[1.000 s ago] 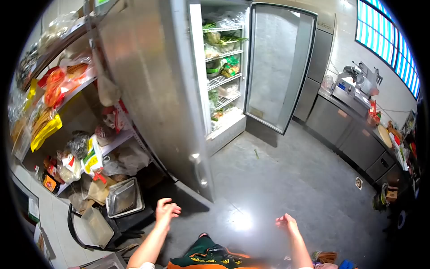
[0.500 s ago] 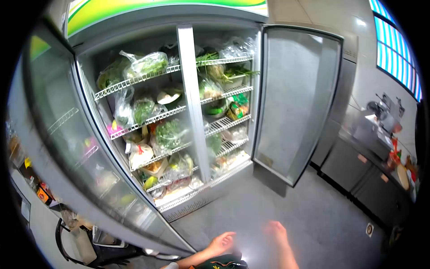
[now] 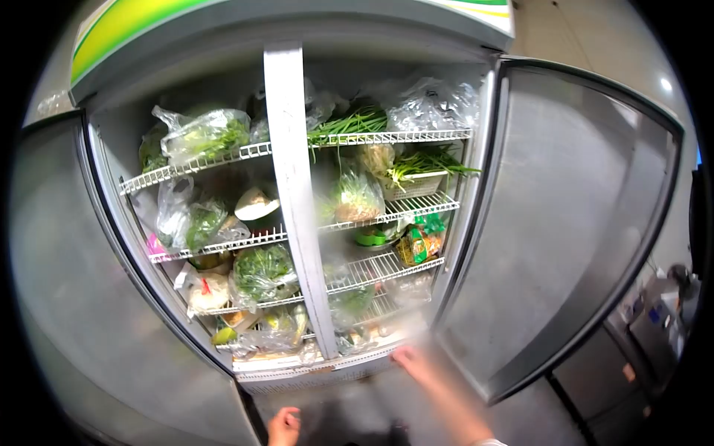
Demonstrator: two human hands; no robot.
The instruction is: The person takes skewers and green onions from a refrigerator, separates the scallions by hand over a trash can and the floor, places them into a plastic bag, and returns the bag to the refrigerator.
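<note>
I see the left hand (image 3: pixel 284 427) and right hand (image 3: pixel 407 360) curled, but can't tell if closed. I'd keep the right clear of the fridge (image 3: pixel 290 156) edge.

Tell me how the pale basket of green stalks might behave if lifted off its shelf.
The pale basket would probably stay stiff, since its walls hold their shape. The green stalks may snag or spill, as they poke out past its rim.

This place is looking like a working kitchen: a wide fridge (image 3: pixel 296 201) is standing with two open doors (image 3: pixel 569 208), its wire shelves (image 3: pixel 366 272) are holding bagged vegetables (image 3: pixel 264 271), and metal cabinets (image 3: pixel 593 366) are standing at the right.
</note>
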